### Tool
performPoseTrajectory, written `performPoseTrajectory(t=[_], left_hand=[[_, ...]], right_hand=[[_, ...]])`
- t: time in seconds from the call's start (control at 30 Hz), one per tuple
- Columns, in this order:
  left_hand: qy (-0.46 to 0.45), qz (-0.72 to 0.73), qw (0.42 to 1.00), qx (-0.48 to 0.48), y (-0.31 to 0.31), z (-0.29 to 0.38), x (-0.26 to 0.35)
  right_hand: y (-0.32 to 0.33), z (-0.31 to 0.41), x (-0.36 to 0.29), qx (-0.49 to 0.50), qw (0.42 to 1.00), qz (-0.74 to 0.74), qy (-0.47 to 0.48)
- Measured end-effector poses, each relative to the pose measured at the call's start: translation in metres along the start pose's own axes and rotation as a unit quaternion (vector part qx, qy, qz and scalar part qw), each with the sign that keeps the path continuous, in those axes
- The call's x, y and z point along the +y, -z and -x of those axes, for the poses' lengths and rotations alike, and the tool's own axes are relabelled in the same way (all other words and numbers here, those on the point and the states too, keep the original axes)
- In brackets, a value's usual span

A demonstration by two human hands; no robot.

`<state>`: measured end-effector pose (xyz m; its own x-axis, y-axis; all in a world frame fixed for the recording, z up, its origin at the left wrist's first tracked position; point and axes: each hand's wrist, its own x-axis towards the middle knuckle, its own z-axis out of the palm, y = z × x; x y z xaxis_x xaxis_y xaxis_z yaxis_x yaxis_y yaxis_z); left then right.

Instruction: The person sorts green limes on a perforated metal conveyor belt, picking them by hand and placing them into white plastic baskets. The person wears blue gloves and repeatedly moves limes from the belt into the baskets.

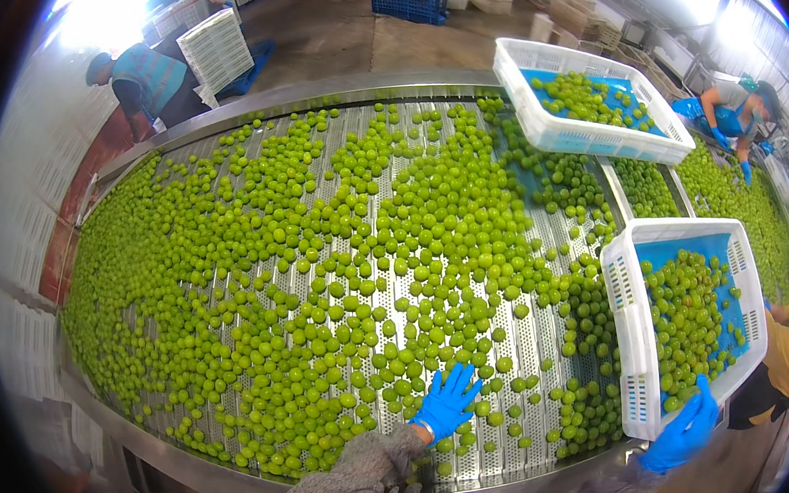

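Note:
Many round green fruits (282, 234) are spread over a perforated metal conveyor (514, 348). My left hand (446, 404), in a blue glove, lies palm down among the fruits near the conveyor's near edge, its fingers spread. My right hand (683, 429), also blue-gloved, is at the near right corner of a white plastic crate (636, 359); whether it grips a fruit or the crate wall is unclear. The crate has a blue lining (728, 248) and holds green fruits, some with brownish tints.
A second white crate (566, 135) with fruits sits at the far right edge. A metal rim (326, 88) borders the conveyor. One person (151, 74) bends beyond the far left; another (724, 109) reaches over fruits at right; a person in yellow (785, 348) stands near right.

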<state>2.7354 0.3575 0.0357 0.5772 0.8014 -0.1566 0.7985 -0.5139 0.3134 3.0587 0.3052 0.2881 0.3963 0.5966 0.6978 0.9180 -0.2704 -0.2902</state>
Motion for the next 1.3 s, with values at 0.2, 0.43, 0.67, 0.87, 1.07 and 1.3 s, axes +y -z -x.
performPoseTrajectory(t=[0.2, 0.43, 0.67, 0.87, 1.07, 1.3], left_hand=[[0.012, -0.002, 1.000, -0.010, 0.000, -0.002, 0.003], [0.037, 0.054, 0.997, 0.045, -0.006, -0.012, 0.009], [0.141, 0.046, 0.980, 0.130, -0.006, -0.045, -0.011], [0.128, -0.017, 0.986, 0.105, 0.002, -0.077, -0.018], [0.046, -0.015, 0.998, 0.040, 0.009, -0.078, 0.002], [0.154, -0.006, 0.972, 0.179, 0.027, -0.130, -0.028]], right_hand=[[-0.013, -0.039, 0.073, -0.080, 0.986, 0.143, -0.023], [-0.074, 0.070, 0.006, -0.200, 0.946, -0.241, 0.081], [-0.098, 0.252, -0.009, -0.539, 0.790, -0.199, 0.215], [-0.107, 0.286, 0.018, -0.516, 0.802, -0.255, 0.160], [-0.092, 0.248, 0.008, -0.553, 0.785, -0.246, 0.131], [-0.106, 0.246, 0.038, -0.530, 0.785, -0.255, 0.196]])
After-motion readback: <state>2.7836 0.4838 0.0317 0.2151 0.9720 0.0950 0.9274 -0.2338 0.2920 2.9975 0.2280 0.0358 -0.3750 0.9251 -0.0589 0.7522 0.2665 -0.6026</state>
